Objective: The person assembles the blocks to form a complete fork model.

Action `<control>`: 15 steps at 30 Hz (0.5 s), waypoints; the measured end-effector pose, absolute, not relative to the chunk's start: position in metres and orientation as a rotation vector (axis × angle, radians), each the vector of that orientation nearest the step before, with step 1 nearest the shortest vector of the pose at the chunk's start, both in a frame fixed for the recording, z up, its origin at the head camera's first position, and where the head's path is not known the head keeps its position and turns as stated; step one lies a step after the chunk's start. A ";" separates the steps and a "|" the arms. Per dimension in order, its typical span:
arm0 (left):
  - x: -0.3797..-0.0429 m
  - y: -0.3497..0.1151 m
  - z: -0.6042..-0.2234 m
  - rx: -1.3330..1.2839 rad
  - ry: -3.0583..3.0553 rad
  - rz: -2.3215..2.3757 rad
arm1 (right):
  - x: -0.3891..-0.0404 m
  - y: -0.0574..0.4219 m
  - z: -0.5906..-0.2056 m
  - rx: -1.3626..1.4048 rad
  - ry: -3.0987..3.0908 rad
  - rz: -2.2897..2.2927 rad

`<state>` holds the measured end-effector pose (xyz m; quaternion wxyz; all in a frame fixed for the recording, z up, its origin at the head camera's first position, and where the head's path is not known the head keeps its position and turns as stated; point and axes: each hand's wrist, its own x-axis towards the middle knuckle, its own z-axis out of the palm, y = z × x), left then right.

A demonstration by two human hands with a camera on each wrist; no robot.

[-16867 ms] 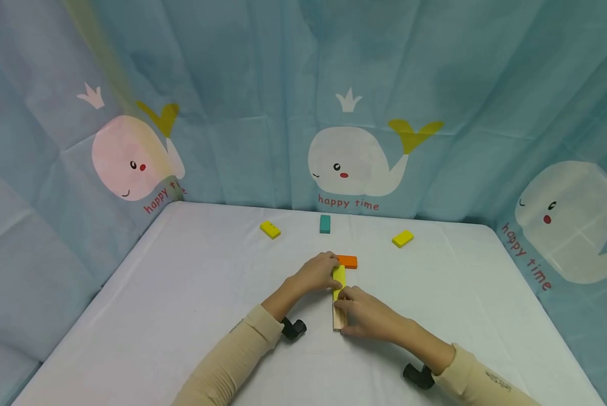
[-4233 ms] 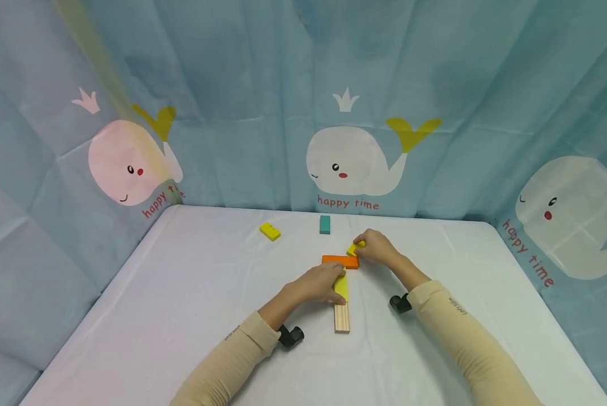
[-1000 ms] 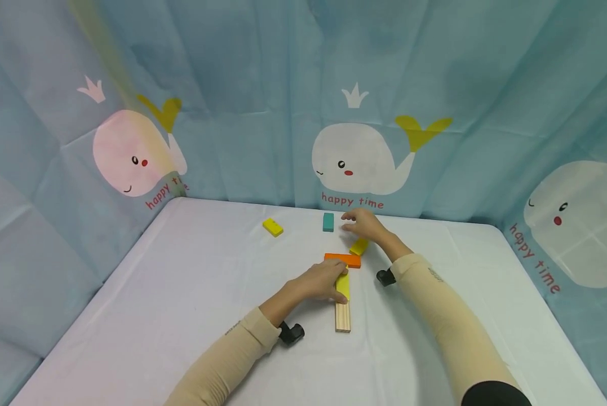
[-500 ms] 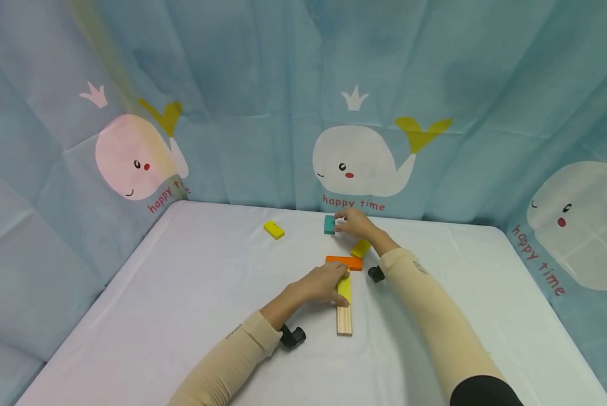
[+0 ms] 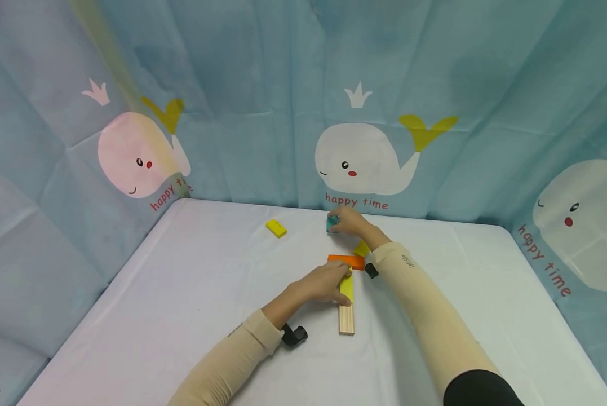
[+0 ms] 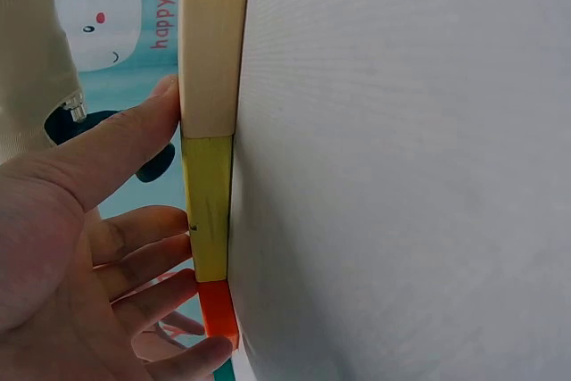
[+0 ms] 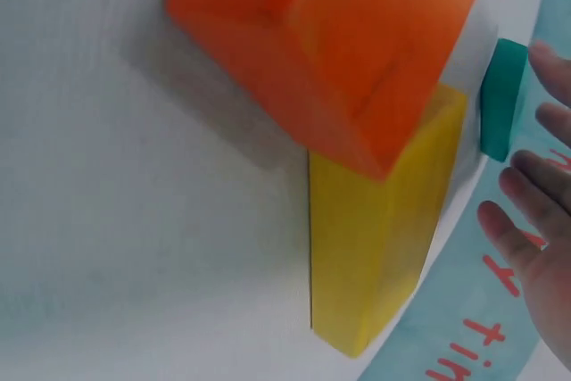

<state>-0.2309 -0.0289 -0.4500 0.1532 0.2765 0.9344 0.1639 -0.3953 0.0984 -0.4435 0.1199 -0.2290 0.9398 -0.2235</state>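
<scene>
In the head view my left hand (image 5: pixel 323 282) rests over a yellow block (image 5: pixel 347 286) with a plain wooden block (image 5: pixel 346 321) at its near end and an orange block (image 5: pixel 344 259) across its far end. The left wrist view shows the thumb at the wooden block (image 6: pixel 212 51) and relaxed fingertips along the yellow block (image 6: pixel 210 211) and the orange block. My right hand (image 5: pixel 353 221) is at a teal block (image 5: pixel 331 225) near the table's back edge, thumb and fingers spread about it. Its fingers are apart beside the teal block (image 7: pixel 504 100) in the right wrist view.
A second yellow block (image 5: pixel 362 248) lies aslant against the orange block's right end, under the right wrist. Another yellow block (image 5: pixel 276 228) lies alone at the back left. The white-covered table (image 5: pixel 181 316) ends at a blue whale-print curtain (image 5: pixel 242 152).
My right hand has let go of the yellow block at the orange block's right end and moved left to the teal block. The left hand stays over its yellow block.
</scene>
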 end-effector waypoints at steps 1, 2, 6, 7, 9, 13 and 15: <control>-0.231 -0.029 -0.450 0.799 2.682 0.468 | -0.395 0.097 -0.444 -0.670 2.743 -0.644; -0.231 -0.029 -0.451 0.804 2.683 0.466 | -0.395 0.096 -0.445 -0.671 2.741 -0.641; -0.231 -0.029 -0.451 0.820 2.695 0.452 | -0.395 0.094 -0.446 -0.677 2.740 -0.619; -0.231 -0.029 -0.451 0.822 2.697 0.451 | -0.395 0.093 -0.447 -0.679 2.741 -0.610; -0.231 -0.029 -0.451 0.821 2.698 0.445 | -0.394 0.093 -0.446 -0.677 2.743 -0.589; -0.231 -0.029 -0.450 0.814 2.699 0.442 | -0.394 0.092 -0.445 -0.654 2.740 -0.569; -0.230 -0.029 -0.450 0.814 2.699 0.439 | -0.394 0.092 -0.445 -0.638 2.736 -0.574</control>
